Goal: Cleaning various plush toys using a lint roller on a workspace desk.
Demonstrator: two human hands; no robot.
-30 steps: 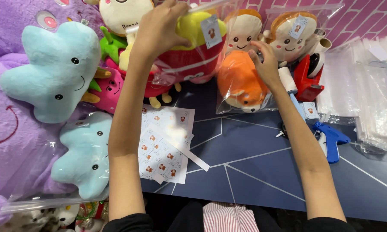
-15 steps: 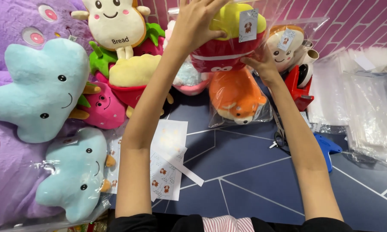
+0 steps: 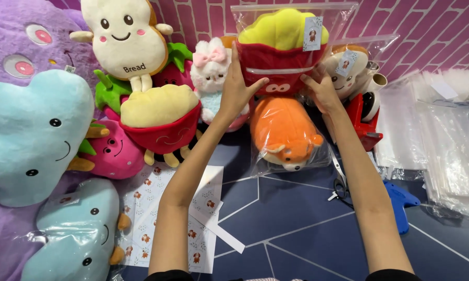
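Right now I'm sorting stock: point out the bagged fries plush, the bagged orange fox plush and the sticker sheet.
bagged fries plush (image 3: 284, 54), head view, red pouch front.
bagged orange fox plush (image 3: 282, 127), head view, orange back.
sticker sheet (image 3: 148, 218), head view, left part of sheet.

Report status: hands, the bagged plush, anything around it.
Left hand and right hand grip bagged fries plush, raised. Bagged orange dog plush directly below. Bunny plush beside left hand.

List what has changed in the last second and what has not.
Both hands, left hand and right hand, have lifted the bagged red and yellow plush higher, above the bagged orange plush. They hold it as before. The orange plush and sticker sheet stayed put on the blue table.
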